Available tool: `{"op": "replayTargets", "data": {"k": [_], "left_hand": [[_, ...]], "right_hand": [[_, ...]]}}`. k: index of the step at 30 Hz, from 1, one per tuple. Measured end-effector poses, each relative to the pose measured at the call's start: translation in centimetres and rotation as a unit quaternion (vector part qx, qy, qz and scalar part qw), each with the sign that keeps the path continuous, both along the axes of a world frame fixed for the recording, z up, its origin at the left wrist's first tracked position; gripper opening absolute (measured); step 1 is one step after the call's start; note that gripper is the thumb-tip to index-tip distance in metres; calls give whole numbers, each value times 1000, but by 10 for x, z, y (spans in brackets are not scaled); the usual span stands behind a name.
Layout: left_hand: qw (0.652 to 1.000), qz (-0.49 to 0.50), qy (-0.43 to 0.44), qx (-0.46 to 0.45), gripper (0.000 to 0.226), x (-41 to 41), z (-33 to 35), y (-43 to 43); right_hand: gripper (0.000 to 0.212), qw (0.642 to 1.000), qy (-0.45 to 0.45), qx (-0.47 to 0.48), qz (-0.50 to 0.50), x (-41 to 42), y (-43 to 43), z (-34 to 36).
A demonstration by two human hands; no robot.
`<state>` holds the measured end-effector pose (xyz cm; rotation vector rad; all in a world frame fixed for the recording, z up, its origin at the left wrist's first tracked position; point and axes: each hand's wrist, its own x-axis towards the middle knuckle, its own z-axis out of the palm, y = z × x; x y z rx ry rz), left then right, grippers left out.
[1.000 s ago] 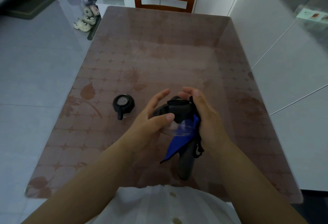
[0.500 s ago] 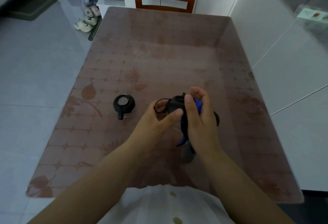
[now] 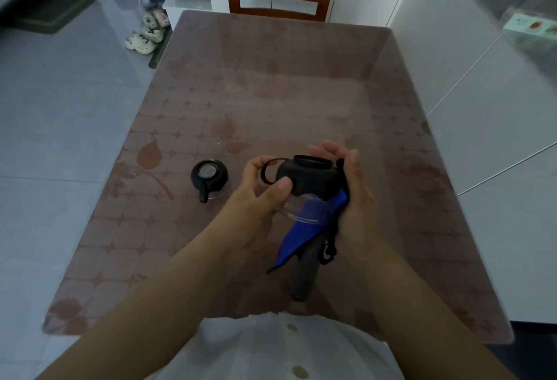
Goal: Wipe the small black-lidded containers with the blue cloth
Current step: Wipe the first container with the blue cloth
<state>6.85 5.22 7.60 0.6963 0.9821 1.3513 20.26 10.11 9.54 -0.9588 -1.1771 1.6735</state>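
A black-lidded container (image 3: 304, 180) with a clear body is held above the worktop (image 3: 271, 93), near the middle of its near edge; its contents cannot be told. The left hand (image 3: 259, 189) grips it, thumb on the lid. The right hand (image 3: 352, 195) cups the blue cloth (image 3: 304, 238) against its right side, with a corner of the cloth hanging below. A second container (image 3: 209, 176) stands on the worktop just left of the hands. Half a second ago the right hand covered the lid's top; now it has slid to the side and the lid's top shows. The second container has not moved.
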Motion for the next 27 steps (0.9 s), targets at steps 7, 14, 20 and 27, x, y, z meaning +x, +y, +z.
{"op": "replayTargets", "data": {"k": [7,14,20,27], "left_hand": [[982,45,183,-9,26,-4,0,6],[970,-34,241,-10,68,5,10,0],[983,-12,185,2,67,6,11,-8],[995,-46,93,-7,82,-1,8,-10]], "right_hand": [[48,991,-119,61,29,2,-10,-3],[43,966,-214,146,0,-4,-17,-11],[36,959,-201,198,0,-6,-20,-7],[58,979,-109,173,26,2,-9,-4]]}}
